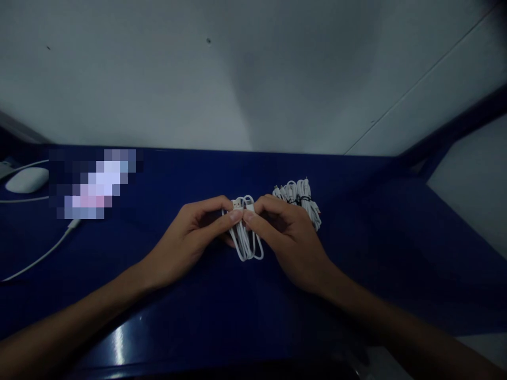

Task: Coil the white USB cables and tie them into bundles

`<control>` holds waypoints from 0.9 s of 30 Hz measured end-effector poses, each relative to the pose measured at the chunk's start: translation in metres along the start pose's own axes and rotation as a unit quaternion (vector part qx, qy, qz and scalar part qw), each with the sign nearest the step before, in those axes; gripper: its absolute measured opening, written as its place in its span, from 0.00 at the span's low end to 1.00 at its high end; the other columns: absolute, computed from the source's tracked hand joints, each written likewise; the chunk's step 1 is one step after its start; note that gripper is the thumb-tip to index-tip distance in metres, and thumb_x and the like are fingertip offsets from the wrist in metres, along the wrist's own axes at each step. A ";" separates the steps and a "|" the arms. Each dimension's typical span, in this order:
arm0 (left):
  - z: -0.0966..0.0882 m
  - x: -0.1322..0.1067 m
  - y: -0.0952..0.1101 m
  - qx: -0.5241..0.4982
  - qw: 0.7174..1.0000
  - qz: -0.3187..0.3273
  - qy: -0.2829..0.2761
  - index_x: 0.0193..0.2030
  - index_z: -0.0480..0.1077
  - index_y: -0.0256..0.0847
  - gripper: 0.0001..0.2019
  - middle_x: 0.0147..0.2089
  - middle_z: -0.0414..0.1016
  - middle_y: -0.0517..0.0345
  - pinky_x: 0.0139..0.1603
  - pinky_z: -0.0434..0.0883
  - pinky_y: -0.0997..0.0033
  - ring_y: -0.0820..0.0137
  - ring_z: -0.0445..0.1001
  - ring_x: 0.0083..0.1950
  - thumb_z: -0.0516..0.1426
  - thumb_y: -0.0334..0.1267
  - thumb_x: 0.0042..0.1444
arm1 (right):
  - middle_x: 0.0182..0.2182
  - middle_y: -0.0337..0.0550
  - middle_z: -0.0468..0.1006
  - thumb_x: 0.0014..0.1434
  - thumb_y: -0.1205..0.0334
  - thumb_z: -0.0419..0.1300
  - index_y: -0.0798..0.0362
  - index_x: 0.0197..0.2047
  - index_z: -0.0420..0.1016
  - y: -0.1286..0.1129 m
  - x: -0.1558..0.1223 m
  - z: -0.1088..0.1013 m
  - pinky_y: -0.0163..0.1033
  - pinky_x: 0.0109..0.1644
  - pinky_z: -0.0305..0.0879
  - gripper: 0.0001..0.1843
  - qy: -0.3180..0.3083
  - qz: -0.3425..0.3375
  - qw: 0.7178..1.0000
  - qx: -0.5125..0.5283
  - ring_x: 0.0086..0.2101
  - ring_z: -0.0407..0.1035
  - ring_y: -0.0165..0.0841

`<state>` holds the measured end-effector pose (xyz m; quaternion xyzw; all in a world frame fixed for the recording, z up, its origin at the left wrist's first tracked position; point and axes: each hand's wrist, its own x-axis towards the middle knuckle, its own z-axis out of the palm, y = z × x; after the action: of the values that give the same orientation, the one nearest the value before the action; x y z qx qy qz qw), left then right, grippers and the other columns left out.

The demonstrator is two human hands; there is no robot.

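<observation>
Both hands meet over the middle of a dark blue table. My left hand and my right hand pinch the top of a coiled white cable between thumbs and fingertips. Its loops hang down toward the table between the two hands. The plug ends of the coiled white cable show just above my fingertips. Behind my right hand lies a pile of bundled white cables tied with dark bands.
A white mouse-like object sits at the far left. A loose white cord runs across the left of the table to a blurred-out patch. A grey wall rises behind the table's back edge. The table's right edge slopes off.
</observation>
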<state>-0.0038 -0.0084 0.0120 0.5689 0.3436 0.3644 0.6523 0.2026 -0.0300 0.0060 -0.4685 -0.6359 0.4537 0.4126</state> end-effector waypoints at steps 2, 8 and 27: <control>0.000 0.000 0.000 0.000 1.000 0.002 -0.003 0.43 0.85 0.41 0.05 0.39 0.83 0.58 0.45 0.80 0.79 0.72 0.83 0.41 0.65 0.35 0.71 | 0.31 0.37 0.73 0.74 0.58 0.63 0.49 0.33 0.76 0.000 0.000 0.000 0.42 0.38 0.64 0.15 0.001 -0.003 1.000 -0.001 0.32 0.67 0.33; 0.000 0.000 0.000 -0.002 1.000 -0.002 -0.002 0.43 0.85 0.41 0.06 0.39 0.83 0.59 0.45 0.79 0.81 0.74 0.83 0.41 0.65 0.34 0.72 | 0.30 0.36 0.72 0.75 0.58 0.63 0.49 0.33 0.76 -0.001 0.000 0.001 0.43 0.37 0.63 0.15 0.000 -0.005 1.000 -0.001 0.32 0.66 0.33; 0.001 0.001 0.000 -0.004 1.000 -0.004 0.005 0.41 0.85 0.40 0.05 0.38 0.82 0.60 0.44 0.78 0.84 0.75 0.81 0.40 0.66 0.34 0.70 | 0.30 0.35 0.70 0.74 0.60 0.62 0.49 0.31 0.73 -0.001 0.000 0.001 0.43 0.36 0.61 0.16 0.000 -0.003 1.000 -0.002 0.31 0.64 0.32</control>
<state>-0.0024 -0.0085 0.0125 0.5636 0.3474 0.3660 0.6540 0.2010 -0.0303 0.0065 -0.4674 -0.6381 0.4511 0.4133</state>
